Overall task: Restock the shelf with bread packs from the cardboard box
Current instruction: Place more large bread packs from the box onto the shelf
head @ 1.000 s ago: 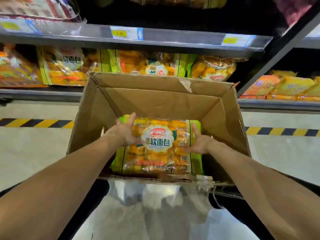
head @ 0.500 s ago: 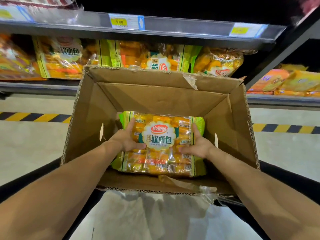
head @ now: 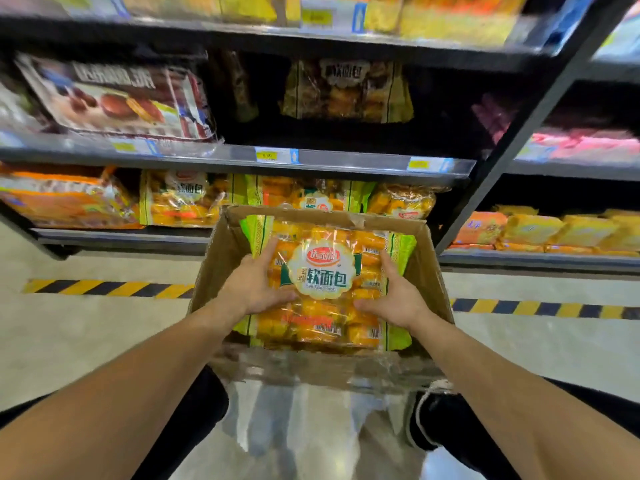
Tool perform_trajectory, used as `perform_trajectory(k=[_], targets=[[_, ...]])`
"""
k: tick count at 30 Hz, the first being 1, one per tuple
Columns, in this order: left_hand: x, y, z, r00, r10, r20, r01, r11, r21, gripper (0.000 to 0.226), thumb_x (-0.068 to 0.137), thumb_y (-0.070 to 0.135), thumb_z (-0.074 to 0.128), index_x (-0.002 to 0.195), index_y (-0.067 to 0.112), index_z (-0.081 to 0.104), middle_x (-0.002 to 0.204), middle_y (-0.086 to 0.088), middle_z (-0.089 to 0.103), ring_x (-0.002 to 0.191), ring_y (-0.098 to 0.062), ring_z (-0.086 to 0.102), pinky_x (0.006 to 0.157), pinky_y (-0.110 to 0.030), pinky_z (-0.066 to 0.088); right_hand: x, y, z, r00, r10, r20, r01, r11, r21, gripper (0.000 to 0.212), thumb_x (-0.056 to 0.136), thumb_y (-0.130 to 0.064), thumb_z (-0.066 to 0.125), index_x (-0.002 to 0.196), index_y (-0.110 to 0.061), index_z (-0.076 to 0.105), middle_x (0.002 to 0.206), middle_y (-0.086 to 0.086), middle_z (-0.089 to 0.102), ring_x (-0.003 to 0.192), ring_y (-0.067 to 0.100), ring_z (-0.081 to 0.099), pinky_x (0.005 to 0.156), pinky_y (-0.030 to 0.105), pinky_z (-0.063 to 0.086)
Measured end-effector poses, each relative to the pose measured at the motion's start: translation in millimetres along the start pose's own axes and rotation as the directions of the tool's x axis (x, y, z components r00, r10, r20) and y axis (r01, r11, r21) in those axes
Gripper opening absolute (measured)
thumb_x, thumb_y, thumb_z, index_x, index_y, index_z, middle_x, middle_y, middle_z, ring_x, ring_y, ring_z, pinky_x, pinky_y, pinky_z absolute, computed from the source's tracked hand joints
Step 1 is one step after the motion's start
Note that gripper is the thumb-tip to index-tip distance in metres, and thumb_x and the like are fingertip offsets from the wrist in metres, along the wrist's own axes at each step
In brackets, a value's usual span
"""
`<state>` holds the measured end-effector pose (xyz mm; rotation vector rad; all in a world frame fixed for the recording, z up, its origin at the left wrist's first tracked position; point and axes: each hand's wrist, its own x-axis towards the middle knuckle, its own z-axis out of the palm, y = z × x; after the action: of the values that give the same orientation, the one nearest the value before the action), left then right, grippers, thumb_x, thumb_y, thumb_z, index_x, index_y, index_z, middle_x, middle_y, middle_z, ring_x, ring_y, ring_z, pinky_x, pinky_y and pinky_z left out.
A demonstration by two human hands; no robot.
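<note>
A bread pack, clear wrap with green edges, orange rolls and a round white label, is held face up over the open cardboard box. My left hand grips its left side and my right hand grips its right side. The pack is raised to about the level of the box's rim. The box stands on the floor in front of the shelf. Similar bread packs lie on the lowest shelf level behind the box.
The middle shelf level holds a dark cake pack at left and one bread pack deep in a dark gap. Orange and yellow packs fill the neighbouring rack at right. A yellow-black floor stripe runs along the shelf base.
Both hands have lifted the bread pack up from the bottom of the box to its rim. The view has tilted upward, showing more shelf levels.
</note>
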<state>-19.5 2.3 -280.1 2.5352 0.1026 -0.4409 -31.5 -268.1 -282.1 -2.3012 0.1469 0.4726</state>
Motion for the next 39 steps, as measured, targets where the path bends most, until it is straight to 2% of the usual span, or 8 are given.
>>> perform_trajectory(k=[5, 9, 11, 16, 22, 28, 34, 39], targets=[[-32, 37, -49, 0.954, 0.136, -0.267, -0.153, 0.987, -0.041, 0.116, 0.068, 0.044, 0.083, 0.149, 0.048, 0.001, 0.139, -0.019, 0.038, 0.123, -0.034, 0.047, 0.104, -0.042, 0.041, -35, -45, -39, 0.948, -0.213, -0.236, 0.218, 0.976, -0.005, 0.112, 0.075, -0.031, 0.082, 0.154, -0.037, 0.003, 0.144, -0.003, 0.049, 0.123, 0.018, 0.053, 0.102, 0.038, 0.045], [-42, 66, -84, 0.850, 0.260, -0.459, -0.318, 0.947, -0.053, 0.114, 0.068, 0.040, 0.084, 0.151, 0.043, 0.006, 0.146, -0.016, 0.030, 0.132, -0.035, 0.038, 0.107, -0.044, 0.036, -48, -78, -74, 0.858, -0.315, -0.406, 0.342, 0.940, -0.006, 0.106, 0.072, -0.037, 0.081, 0.151, -0.043, 0.011, 0.147, -0.007, 0.044, 0.135, 0.021, 0.042, 0.107, 0.052, 0.040], [-41, 79, -97, 0.811, 0.294, -0.506, -0.364, 0.931, -0.042, 0.113, 0.070, 0.040, 0.083, 0.151, 0.044, 0.005, 0.155, -0.013, 0.020, 0.140, -0.033, 0.027, 0.111, -0.044, 0.030, -49, -92, -89, 0.816, -0.346, -0.464, 0.382, 0.924, -0.018, 0.103, 0.074, -0.036, 0.080, 0.152, -0.043, 0.013, 0.147, -0.003, 0.042, 0.137, 0.020, 0.038, 0.110, 0.049, 0.037], [-14, 96, -121, 0.785, 0.323, -0.528, -0.373, 0.928, 0.014, 0.110, 0.069, 0.048, 0.081, 0.148, 0.051, 0.005, 0.161, -0.011, 0.006, 0.148, -0.030, 0.005, 0.115, -0.048, 0.021, -29, -110, -110, 0.757, -0.347, -0.553, 0.373, 0.925, -0.070, 0.095, 0.078, -0.035, 0.079, 0.151, -0.045, 0.018, 0.159, 0.004, 0.022, 0.148, 0.022, 0.017, 0.115, 0.043, 0.026], [45, 96, -128, 0.795, 0.319, -0.517, -0.339, 0.939, 0.058, 0.101, 0.069, 0.048, 0.081, 0.148, 0.046, 0.017, 0.159, -0.011, 0.009, 0.145, -0.033, 0.016, 0.114, -0.051, 0.028, 29, -115, -117, 0.745, -0.349, -0.568, 0.369, 0.926, -0.084, 0.085, 0.081, -0.028, 0.077, 0.151, -0.033, 0.029, 0.146, 0.001, 0.041, 0.135, 0.017, 0.038, 0.104, 0.028, 0.032], [111, 79, -103, 0.809, 0.354, -0.469, -0.359, 0.930, 0.083, 0.093, 0.075, 0.037, 0.080, 0.149, 0.039, 0.024, 0.160, -0.003, -0.002, 0.147, -0.026, 0.012, 0.116, -0.039, 0.020, 104, -95, -110, 0.735, -0.385, -0.558, 0.366, 0.918, -0.152, 0.081, 0.081, -0.029, 0.077, 0.149, -0.030, 0.033, 0.145, 0.002, 0.041, 0.134, 0.019, 0.037, 0.103, 0.025, 0.029], [170, 76, -90, 0.751, 0.417, -0.512, -0.417, 0.901, 0.122, 0.096, 0.074, 0.035, 0.080, 0.151, 0.034, 0.022, 0.160, -0.002, 0.001, 0.148, -0.022, 0.009, 0.118, -0.034, 0.016, 161, -75, -104, 0.734, -0.366, -0.573, 0.363, 0.923, -0.125, 0.085, 0.083, -0.027, 0.076, 0.152, -0.029, 0.027, 0.143, -0.002, 0.041, 0.126, 0.003, 0.035, 0.098, 0.018, 0.025], [198, 86, -105, 0.721, 0.475, -0.505, -0.433, 0.877, 0.207, 0.103, 0.071, 0.035, 0.083, 0.153, 0.028, 0.019, 0.159, -0.013, 0.003, 0.147, -0.028, 0.007, 0.115, -0.026, 0.008, 198, -81, -119, 0.709, -0.357, -0.607, 0.328, 0.930, -0.165, 0.088, 0.079, -0.029, 0.078, 0.152, -0.028, 0.028, 0.146, 0.007, 0.038, 0.138, 0.023, 0.031, 0.105, 0.024, 0.024]])
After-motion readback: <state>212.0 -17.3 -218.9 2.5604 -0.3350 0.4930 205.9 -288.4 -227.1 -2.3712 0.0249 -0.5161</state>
